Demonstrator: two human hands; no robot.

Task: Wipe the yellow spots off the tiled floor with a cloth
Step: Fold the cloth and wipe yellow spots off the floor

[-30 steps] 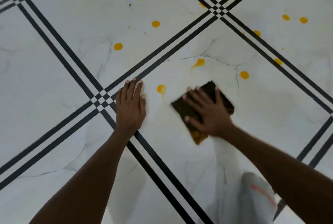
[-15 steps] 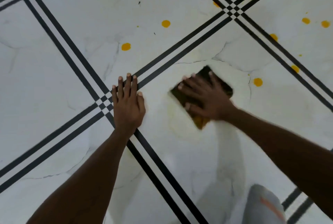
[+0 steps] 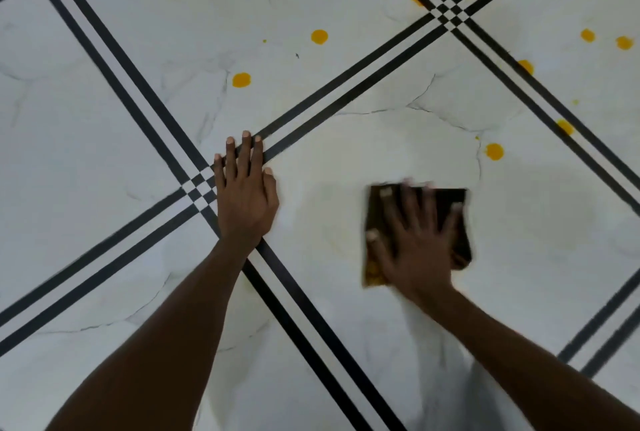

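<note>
The floor (image 3: pixel 104 229) fills my view, pale marbled tiles crossed by double black lines (image 3: pixel 311 326), and I judge I am mid-wipe on the tile in front of me, with most of the job still ahead. My left arm runs up from the lower left to my left hand (image 3: pixel 246 200), which lies flat on the floor beside a crossing of the lines, fingers straight and close together, holding nothing, only bracing me. My right hand (image 3: pixel 417 250) is spread wide, palm down on the cloth (image 3: pixel 450 202), fingers splayed and pressing it to the tile rather than curled round it; the hand is blurred, so I cannot tell more of the fingertips. The cloth is a dark square lying flat in the middle of the tile, stained yellow at its near corner. The tile around it shows only a faint pale smear, so this patch looks done to me. The spots left sit farther off: one (image 3: pixel 494 151) beyond and right of the cloth, on the same tile, another (image 3: pixel 241 80) across the lines ahead of my left hand, and more toward the far edge. Next I should push the cloth forward and right to that nearest spot, keeping my palm flat so it does not bunch.
</note>
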